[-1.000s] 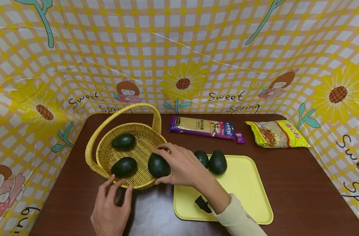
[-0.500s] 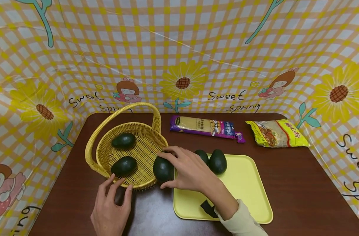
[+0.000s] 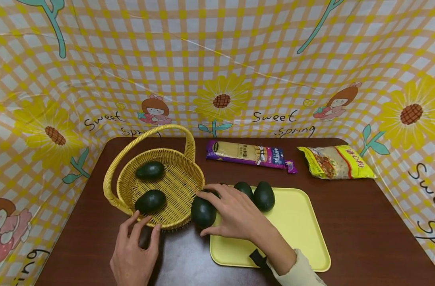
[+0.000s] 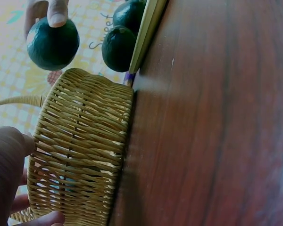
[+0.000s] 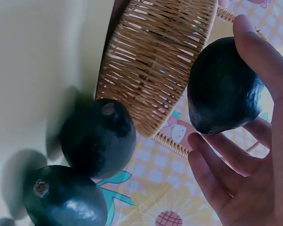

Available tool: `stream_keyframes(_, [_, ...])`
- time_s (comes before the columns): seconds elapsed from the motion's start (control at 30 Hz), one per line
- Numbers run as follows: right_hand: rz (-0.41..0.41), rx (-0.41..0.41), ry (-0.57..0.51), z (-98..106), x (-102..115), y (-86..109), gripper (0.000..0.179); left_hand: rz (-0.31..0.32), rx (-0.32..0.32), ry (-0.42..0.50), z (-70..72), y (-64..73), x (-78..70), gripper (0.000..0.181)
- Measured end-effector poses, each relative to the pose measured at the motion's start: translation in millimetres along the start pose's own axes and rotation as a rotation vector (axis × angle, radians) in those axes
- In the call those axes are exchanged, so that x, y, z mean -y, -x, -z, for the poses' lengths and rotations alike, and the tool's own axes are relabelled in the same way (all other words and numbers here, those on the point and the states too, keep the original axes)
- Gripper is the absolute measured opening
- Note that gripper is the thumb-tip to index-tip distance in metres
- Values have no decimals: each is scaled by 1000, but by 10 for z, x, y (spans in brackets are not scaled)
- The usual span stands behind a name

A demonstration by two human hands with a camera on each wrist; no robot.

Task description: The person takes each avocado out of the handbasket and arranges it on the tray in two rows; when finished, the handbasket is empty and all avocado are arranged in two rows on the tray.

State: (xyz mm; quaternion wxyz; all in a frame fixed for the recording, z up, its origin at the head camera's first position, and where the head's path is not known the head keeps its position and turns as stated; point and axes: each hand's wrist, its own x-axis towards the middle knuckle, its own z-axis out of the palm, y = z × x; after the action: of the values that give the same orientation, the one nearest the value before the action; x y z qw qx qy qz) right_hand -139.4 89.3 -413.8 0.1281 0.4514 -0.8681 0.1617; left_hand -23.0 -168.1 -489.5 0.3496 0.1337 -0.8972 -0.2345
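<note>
In the head view my right hand (image 3: pixel 236 216) grips a dark green avocado (image 3: pixel 203 212) from the side, thumb near and fingers on the far side. That avocado is held up over the gap between the wicker basket (image 3: pixel 197 171) and the yellow tray (image 3: pixel 299 234). Two other avocados, one at left (image 3: pixel 244 189) and one at right (image 3: pixel 264 197), sit at the tray's far edge. My left hand (image 3: pixel 134 252) holds the basket's near rim, its fingertips over the edge. Inside the basket lie two avocados, one far (image 3: pixel 150 171) and one near (image 3: pixel 151 201).
A purple pasta packet (image 3: pixel 244 154) lies at the back of the brown table (image 3: pixel 360 222), with a yellow noodle bag (image 3: pixel 335 162) to its right. The basket's tall handle (image 3: pixel 145 137) arches over its left and far side. A patterned cloth hangs behind.
My right hand has carried the avocado from over the basket's right side rightward and nearer, to the tray's left edge. My left hand and the basket have not moved.
</note>
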Motion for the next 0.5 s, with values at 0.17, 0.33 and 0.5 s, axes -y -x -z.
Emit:
stream_keyframes(0.17, [-14, 27, 6, -9, -16, 69, 98, 1, 4, 1, 5, -3, -1, 32])
stream_keyframes(0.33, [-38, 58, 3, -10, -23, 146, 98, -4, 3, 2, 5, -6, -4, 32])
stream_keyframes(0.5, [-55, 69, 1, -19, -30, 228, 96, -6, 4, 0, 5, -11, -4, 32])
